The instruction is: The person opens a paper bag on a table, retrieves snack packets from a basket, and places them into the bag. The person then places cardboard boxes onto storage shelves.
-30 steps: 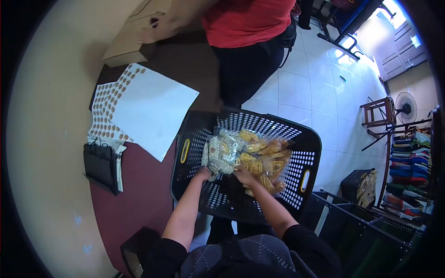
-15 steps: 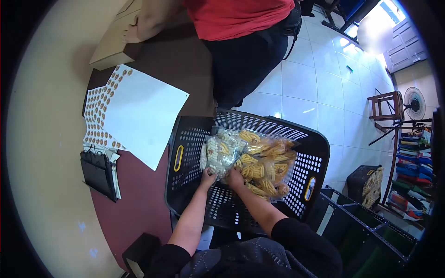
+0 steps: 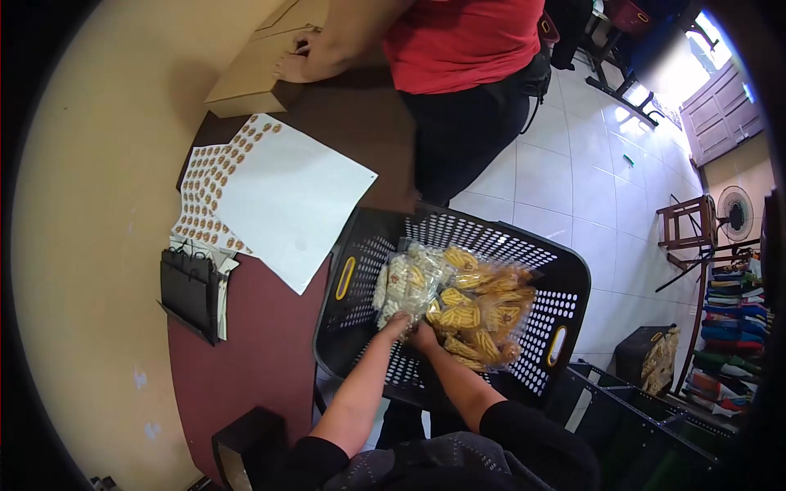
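A black perforated basket (image 3: 524, 237) with yellow-rimmed handle slots holds clear bags of snacks. Pale white snack bags (image 3: 403, 282) lie on its left side, and yellow-brown snack bags (image 3: 483, 315) fill the middle and right. My left hand (image 3: 396, 326) is closed on the lower edge of the white snack bags. Close beside it, my right hand (image 3: 423, 336) touches the bags between the white and the yellow ones; its fingertips are hidden.
Sticker sheets (image 3: 286, 188) and a black paper bag (image 3: 190, 290) lie on the dark red table (image 3: 254, 344). A person in a red shirt (image 3: 467, 41) handles a cardboard box (image 3: 254, 78). Black metal shelving (image 3: 630, 425) stands at lower right.
My hands have come closer together at the lower edge of the white bags. The view has shifted, and the other person's second hand shows again on the box.
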The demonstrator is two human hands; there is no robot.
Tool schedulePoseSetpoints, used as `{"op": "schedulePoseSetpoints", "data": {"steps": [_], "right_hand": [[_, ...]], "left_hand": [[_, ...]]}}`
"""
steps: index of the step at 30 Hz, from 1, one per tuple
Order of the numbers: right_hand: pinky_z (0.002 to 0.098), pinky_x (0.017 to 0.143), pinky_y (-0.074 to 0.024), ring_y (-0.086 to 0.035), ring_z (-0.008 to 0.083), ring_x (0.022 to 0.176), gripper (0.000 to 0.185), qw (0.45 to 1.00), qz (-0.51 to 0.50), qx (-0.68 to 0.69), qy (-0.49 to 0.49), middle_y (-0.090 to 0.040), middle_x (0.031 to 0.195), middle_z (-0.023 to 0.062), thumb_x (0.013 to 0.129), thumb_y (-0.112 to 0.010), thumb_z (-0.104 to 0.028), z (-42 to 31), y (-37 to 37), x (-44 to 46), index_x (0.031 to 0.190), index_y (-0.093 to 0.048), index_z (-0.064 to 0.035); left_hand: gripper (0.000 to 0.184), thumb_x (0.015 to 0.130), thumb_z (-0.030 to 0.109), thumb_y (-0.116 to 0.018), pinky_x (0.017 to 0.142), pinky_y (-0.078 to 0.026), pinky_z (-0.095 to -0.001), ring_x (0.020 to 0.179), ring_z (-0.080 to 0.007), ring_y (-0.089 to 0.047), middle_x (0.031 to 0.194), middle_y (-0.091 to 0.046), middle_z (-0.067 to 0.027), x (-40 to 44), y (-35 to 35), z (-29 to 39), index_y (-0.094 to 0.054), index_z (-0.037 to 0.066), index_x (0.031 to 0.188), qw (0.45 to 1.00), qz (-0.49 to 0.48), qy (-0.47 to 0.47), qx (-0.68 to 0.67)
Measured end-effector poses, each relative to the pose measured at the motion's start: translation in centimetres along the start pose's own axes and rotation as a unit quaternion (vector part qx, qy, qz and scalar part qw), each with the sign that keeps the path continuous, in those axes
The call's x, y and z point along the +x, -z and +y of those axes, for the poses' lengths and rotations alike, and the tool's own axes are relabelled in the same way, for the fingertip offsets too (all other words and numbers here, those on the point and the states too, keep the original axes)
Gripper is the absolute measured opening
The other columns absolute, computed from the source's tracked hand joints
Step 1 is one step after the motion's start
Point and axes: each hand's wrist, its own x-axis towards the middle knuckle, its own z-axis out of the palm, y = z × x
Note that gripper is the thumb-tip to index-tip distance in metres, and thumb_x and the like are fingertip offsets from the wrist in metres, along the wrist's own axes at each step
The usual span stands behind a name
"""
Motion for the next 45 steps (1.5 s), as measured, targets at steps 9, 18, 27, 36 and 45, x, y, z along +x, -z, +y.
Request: {"op": "schedulePoseSetpoints", "data": {"steps": [9,18,27,36,45], "right_hand": [[0.041,0.071,-0.0492,-0.063,0.0388,0.078,0.02,0.981,0.129,0.091,0.109,-0.064,0.079,0.0213,0.078,-0.063,-0.014,-6.4,8.6,-7.8,0.092,-0.063,-0.0001],[0.0361,0.094,-0.0377,-0.048,0.03,0.106,0.014,0.844,0.267,0.037,0.464,-0.049,0.112,0.0173,0.087,-0.057,-0.008,-23.1,9.9,-22.1,0.098,-0.059,0.0016],[0.0329,0.093,-0.041,-0.052,0.0209,0.111,0.04,0.821,-0.204,0.148,0.513,-0.051,0.119,0.0154,0.096,-0.048,-0.018,-32.4,0.7,-36.0,0.131,-0.036,-0.0018],[0.0315,0.095,-0.039,-0.051,0.0167,0.11,0.039,0.764,-0.47,0.122,0.426,-0.056,0.118,0.0114,0.099,-0.044,-0.026,-30.3,-14.2,-45.8,0.127,-0.04,0.0003],[0.0266,0.09,-0.0415,-0.052,0.011,0.103,0.038,0.747,-0.534,0.102,0.384,-0.057,0.112,0.0082,0.101,-0.036,-0.031,-32.3,-19.4,-48.8,0.121,-0.047,0.0004]], "left_hand": [[0.076,0.083,0.036,-0.065,0.093,-0.041,-0.031,0.112,-0.02,-0.051,0.122,-0.052,-0.014,-2.7,-1.7,-0.9,-0.027,0.0,0.139,0.984,-0.047,-0.16,-0.061],[0.043,0.092,0.02,-0.057,0.095,-0.039,-0.0291,0.114,-0.0158,-0.049,0.125,-0.051,-0.0115,-23.3,1.8,1.7,-0.041,0.002,0.128,0.829,0.009,-0.517,-0.214],[0.052,0.096,0.021,-0.051,0.096,-0.04,-0.0279,0.114,-0.0136,-0.048,0.129,-0.047,-0.008,-42.8,13.0,-13.6,-0.03,0.003,0.14,0.788,0.06,-0.556,-0.26],[0.049,0.097,0.022,-0.049,0.096,-0.039,-0.0293,0.114,-0.0146,-0.048,0.128,-0.048,-0.0095,-48.9,14.4,-30.1,-0.03,0.0,0.138,0.711,0.284,-0.528,-0.367],[0.045,0.099,0.03,-0.043,0.094,-0.041,-0.0324,0.109,-0.0167,-0.052,0.119,-0.055,-0.013,-51.1,16.4,-33.2,-0.04,-0.002,0.129,0.626,0.49,-0.522,-0.308]]}}
